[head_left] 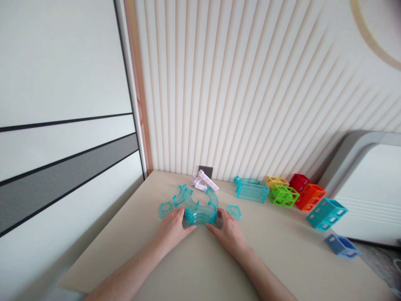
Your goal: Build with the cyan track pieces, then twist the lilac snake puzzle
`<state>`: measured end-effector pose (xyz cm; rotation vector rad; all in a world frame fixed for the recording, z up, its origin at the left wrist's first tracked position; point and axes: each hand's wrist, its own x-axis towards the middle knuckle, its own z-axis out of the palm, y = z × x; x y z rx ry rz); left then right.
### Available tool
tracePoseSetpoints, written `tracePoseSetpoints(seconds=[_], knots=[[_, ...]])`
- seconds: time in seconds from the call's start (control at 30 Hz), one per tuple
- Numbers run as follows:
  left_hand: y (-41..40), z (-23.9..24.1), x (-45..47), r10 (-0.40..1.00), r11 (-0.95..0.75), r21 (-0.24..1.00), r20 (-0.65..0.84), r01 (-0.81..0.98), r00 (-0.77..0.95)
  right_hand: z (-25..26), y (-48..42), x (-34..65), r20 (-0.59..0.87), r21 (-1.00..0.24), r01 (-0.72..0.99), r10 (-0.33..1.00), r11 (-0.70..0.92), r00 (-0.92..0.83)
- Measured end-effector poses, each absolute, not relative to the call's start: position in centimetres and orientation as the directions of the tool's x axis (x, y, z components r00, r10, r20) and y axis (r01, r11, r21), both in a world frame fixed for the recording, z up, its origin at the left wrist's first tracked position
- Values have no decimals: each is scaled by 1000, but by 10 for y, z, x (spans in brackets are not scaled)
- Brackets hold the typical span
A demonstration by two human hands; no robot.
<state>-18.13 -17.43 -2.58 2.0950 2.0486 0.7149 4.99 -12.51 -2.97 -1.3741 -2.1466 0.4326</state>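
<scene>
- Head view: one curved stack (201,216) of clear teal pieces rests on the table (200,267), centred between the two hands; its layers are too fine to count.
- Left hand (173,225): partly closed, gripping the stack's left end, fingers toward the back, thumb at the front.
- Right hand (230,230): partly closed, gripping the right end in matching fashion.
- Loose curved teal pieces lie just behind the stack: one on the right, the right curved piece (213,197); on the left, a left curved cluster (181,196), apparently two overlapping, exact count not determinable.
- Flat teal plates, two: left plate (165,209) near the left hand, right plate (234,212) beside the right fingers.
- Lilac pieces (203,180), at least two, lie farther back near the wall, before one dark wall fitting (206,171).
- Straight teal stack (253,192), one, stands right of these; layers not countable.
- Open-framed boxes, six colours: yellow box (272,184), green box (283,195), red box (300,182), orange box (310,196), teal box (326,214), blue box (341,246). Contents, and units per colour, cannot be established.
</scene>
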Motion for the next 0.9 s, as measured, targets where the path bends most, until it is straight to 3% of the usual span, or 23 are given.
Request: tracePoseSetpoints(seconds=[0.23, 0.9], knots=[[-174, -24, -182, 968, -73, 394, 250, 916, -30, -23, -127, 50, 294, -415, 777, 878, 474, -379], [-176, -18, -179, 967, -56, 366, 250, 929, -40, -19, -131, 50, 309, -329, 810, 866, 485, -393]])
